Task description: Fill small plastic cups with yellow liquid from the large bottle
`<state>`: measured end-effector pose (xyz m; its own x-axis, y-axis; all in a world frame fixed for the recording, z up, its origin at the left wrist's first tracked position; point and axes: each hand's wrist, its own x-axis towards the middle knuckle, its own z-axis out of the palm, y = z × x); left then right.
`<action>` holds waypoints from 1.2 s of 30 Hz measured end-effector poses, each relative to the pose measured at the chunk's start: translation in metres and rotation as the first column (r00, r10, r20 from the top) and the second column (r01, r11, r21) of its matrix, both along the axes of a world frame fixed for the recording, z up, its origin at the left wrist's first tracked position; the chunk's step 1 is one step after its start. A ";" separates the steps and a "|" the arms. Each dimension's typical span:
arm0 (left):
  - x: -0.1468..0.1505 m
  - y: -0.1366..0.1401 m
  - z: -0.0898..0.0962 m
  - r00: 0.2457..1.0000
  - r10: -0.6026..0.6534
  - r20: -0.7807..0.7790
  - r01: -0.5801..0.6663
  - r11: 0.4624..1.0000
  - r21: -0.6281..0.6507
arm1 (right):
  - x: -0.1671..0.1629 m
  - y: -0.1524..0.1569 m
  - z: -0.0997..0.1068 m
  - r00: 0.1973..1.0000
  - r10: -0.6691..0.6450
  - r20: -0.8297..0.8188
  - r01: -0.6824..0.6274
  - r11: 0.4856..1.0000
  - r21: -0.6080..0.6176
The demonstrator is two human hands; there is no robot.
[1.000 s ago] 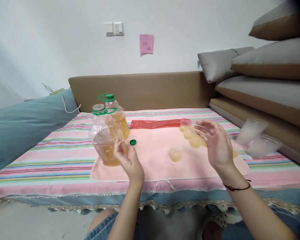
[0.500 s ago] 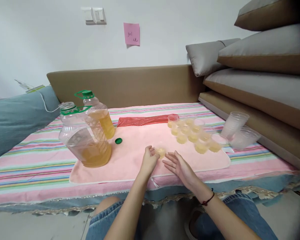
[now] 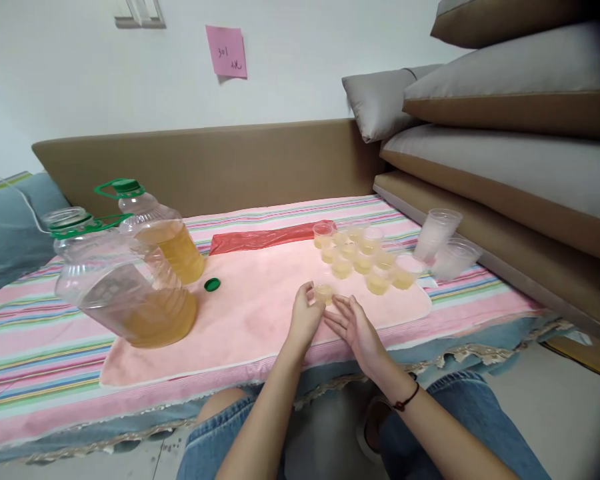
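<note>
A small clear plastic cup with pale yellow liquid is on the pink towel. My left hand closes around its left side, thumb and fingers on the cup. On the cup's right, my right hand has its fingers stretched out, the tips close to the cup; whether they touch it I cannot tell. Several similar filled cups stand grouped to the right. At left is a large uncapped clear jug of yellow liquid, with a green cap lying beside it.
A second jug, capped in green, stands behind the first. A red plastic bag lies flat at the back. Two stacks of clear cups, one upright and one tilted, are at right beside piled cushions.
The view has turned to the right, so the jugs and cups appear further left. My left hand still has the cup, and my right fingers are a little nearer to it.
</note>
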<state>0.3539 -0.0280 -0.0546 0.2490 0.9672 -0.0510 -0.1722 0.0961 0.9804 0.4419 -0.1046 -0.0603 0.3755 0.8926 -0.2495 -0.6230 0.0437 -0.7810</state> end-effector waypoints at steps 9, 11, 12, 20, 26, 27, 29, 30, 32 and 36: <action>0.043 -0.005 -0.006 0.996 -0.093 0.011 0.093 0.995 0.046 | 0.028 -0.006 -0.005 0.991 -0.129 0.027 0.129 0.991 0.025; 0.050 -0.005 -0.006 0.993 -0.119 0.020 0.118 0.992 0.051 | 0.034 -0.006 -0.005 0.989 -0.144 0.030 0.143 0.989 0.022; 0.053 -0.005 -0.006 0.991 -0.131 0.026 0.129 0.990 0.053 | 0.037 -0.006 -0.005 0.988 -0.149 0.030 0.149 0.989 0.020; 0.070 -0.003 -0.013 0.982 -0.159 0.097 0.156 0.987 0.044 | 0.045 -0.003 -0.008 0.985 -0.173 0.026 0.172 0.984 0.039; 0.068 -0.002 -0.012 0.981 -0.163 0.104 0.162 0.987 0.025 | 0.046 -0.004 -0.012 0.982 -0.183 0.050 0.179 0.981 0.071; 0.067 -0.001 -0.012 0.982 -0.160 0.100 0.159 0.987 0.021 | 0.047 -0.004 -0.012 0.982 -0.183 0.053 0.180 0.981 0.071; 0.066 -0.001 -0.012 0.985 -0.147 0.089 0.147 0.989 0.011 | 0.048 -0.004 -0.012 0.981 -0.186 0.061 0.182 0.981 0.067; 0.065 -0.001 -0.012 0.987 -0.138 0.082 0.138 0.990 0.006 | 0.048 -0.004 -0.012 0.980 -0.187 0.067 0.183 0.981 0.065; 0.063 -0.001 -0.011 0.992 -0.114 0.063 0.114 0.993 -0.007 | 0.049 -0.005 -0.011 0.979 -0.188 0.083 0.183 0.981 0.062; 0.055 -0.003 -0.007 0.998 -0.060 0.016 0.060 0.998 -0.017 | 0.051 -0.010 -0.005 0.966 -0.217 0.143 0.208 0.975 0.075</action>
